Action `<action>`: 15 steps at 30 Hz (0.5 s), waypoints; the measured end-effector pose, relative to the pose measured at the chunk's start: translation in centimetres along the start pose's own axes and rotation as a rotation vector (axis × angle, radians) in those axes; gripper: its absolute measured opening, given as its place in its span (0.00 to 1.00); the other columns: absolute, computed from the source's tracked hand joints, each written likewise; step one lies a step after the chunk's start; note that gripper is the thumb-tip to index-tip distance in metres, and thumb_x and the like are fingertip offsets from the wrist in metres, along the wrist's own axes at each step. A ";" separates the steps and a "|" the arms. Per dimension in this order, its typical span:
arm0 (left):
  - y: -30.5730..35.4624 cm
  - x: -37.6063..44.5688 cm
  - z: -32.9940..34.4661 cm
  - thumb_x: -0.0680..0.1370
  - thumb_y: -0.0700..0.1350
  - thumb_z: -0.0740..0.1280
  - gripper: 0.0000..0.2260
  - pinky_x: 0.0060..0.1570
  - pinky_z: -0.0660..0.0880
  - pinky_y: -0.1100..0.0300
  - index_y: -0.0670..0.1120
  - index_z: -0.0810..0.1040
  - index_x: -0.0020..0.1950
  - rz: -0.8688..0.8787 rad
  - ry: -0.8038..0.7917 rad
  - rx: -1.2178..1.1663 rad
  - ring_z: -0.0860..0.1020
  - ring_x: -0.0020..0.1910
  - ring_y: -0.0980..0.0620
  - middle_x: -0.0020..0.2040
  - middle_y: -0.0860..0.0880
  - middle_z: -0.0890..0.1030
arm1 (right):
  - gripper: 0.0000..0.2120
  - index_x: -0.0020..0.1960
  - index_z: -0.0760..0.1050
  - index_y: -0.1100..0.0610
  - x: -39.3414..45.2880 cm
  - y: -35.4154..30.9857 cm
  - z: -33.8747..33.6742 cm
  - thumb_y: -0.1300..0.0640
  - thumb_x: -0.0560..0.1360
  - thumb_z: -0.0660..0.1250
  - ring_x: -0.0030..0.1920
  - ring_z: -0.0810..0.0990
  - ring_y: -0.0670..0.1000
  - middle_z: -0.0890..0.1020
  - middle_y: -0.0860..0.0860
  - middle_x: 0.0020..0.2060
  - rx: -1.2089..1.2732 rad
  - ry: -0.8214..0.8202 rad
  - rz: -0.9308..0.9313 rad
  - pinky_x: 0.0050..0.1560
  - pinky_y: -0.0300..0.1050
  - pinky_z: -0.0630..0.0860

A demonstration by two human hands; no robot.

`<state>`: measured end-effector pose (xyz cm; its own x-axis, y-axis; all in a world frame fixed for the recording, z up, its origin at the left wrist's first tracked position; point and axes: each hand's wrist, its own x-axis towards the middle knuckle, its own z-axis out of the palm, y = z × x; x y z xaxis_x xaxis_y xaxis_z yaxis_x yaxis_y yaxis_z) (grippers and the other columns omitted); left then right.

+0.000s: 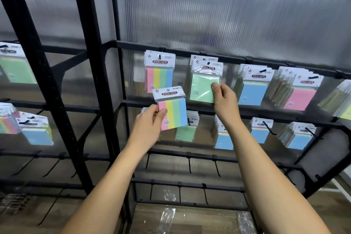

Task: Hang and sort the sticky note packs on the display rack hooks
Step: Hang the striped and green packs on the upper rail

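Two bare forearms reach up into the display rack, their elbows cut off by the lower edge. Far to the left of the hands, blurred packs hang on a neighbouring bay, the outermost cropped by the frame. The left hand pinches a striped pack of pink, yellow, green and blue by its lower left corner, thumb in front, fingers hidden behind; the pack is off any hook and tilted slightly. Just above it hangs a matching striped pack on a hook. The right hand pinches the lower right corner of a green pack that hangs on the next hook, thumb on its face, fingers out of sight behind. Right of that hand hang a blue stack and a pink stack; farther packs run off the edge. Below the hands, lower-row packs are partly covered by the arms.
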<state>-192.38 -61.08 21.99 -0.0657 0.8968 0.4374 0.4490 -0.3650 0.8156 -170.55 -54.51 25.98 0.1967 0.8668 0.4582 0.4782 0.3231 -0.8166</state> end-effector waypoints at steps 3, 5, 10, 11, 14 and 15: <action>-0.4 0.1 -0.2 0.83 0.47 0.61 0.08 0.32 0.66 0.72 0.50 0.74 0.44 -0.004 0.001 0.001 0.73 0.33 0.67 0.37 0.58 0.76 | 0.20 0.36 0.60 0.54 0.2 0.3 0.2 0.48 0.84 0.58 0.32 0.61 0.47 0.63 0.47 0.31 -0.016 -0.016 0.010 0.34 0.44 0.59; -0.4 0.0 -0.3 0.83 0.47 0.61 0.08 0.32 0.66 0.72 0.51 0.74 0.44 -0.007 0.001 -0.010 0.73 0.33 0.68 0.37 0.57 0.76 | 0.20 0.36 0.60 0.54 0.3 0.4 0.3 0.48 0.84 0.57 0.32 0.61 0.47 0.63 0.47 0.31 -0.022 -0.026 0.017 0.34 0.44 0.59; -0.7 -0.2 -0.7 0.83 0.47 0.61 0.09 0.32 0.66 0.72 0.52 0.73 0.43 -0.024 -0.001 -0.004 0.74 0.34 0.67 0.39 0.57 0.78 | 0.22 0.34 0.61 0.53 -0.3 0.6 0.9 0.46 0.84 0.57 0.31 0.63 0.46 0.64 0.47 0.29 0.019 -0.042 0.055 0.33 0.43 0.59; -1.0 -0.3 -0.8 0.83 0.48 0.61 0.09 0.32 0.66 0.72 0.52 0.74 0.43 -0.031 -0.002 -0.002 0.74 0.35 0.67 0.40 0.57 0.78 | 0.22 0.33 0.62 0.53 -0.6 0.9 1.1 0.45 0.83 0.57 0.30 0.66 0.46 0.67 0.48 0.28 0.031 -0.061 0.075 0.33 0.43 0.61; -1.3 -0.5 -1.3 0.83 0.49 0.61 0.10 0.32 0.66 0.70 0.53 0.73 0.41 -0.040 0.000 0.009 0.74 0.35 0.63 0.39 0.58 0.79 | 0.20 0.38 0.74 0.56 -2.0 2.5 2.3 0.47 0.83 0.58 0.31 0.73 0.48 0.77 0.50 0.31 0.007 -0.190 0.163 0.36 0.43 0.69; -1.4 -0.6 -1.5 0.83 0.49 0.61 0.11 0.32 0.65 0.70 0.54 0.72 0.40 -0.039 0.003 0.017 0.74 0.34 0.63 0.38 0.58 0.78 | 0.19 0.40 0.76 0.58 -2.8 2.9 2.8 0.48 0.83 0.59 0.31 0.73 0.47 0.79 0.50 0.32 -0.003 -0.245 0.180 0.37 0.44 0.70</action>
<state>-194.36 -61.51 21.14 -0.0862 0.9095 0.4066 0.4609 -0.3254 0.8256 -172.15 -54.92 21.37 0.0662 0.9761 0.2069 0.4573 0.1546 -0.8758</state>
